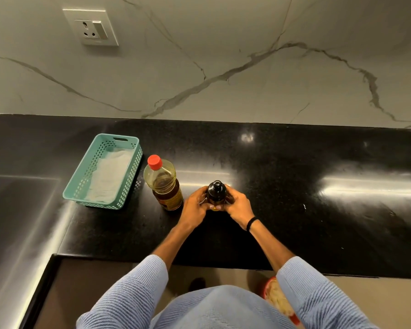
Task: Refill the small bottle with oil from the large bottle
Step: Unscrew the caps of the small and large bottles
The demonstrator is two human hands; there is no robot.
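Observation:
The small bottle [216, 194] is dark with a black cap and stands upright on the black counter [294, 210]. My left hand [195, 208] wraps its left side and my right hand [238, 205] wraps its right side. The lower body of the bottle is hidden by my fingers. Just to the left stands the large bottle [163, 182], clear plastic with yellow oil, a red cap screwed on and a brown label. It is upright and apart from my left hand.
A teal plastic basket [81, 186] with a white cloth in it sits left of the large bottle. Behind the counter rises a marble wall with a power socket [90, 28]. The counter's front edge runs below my forearms.

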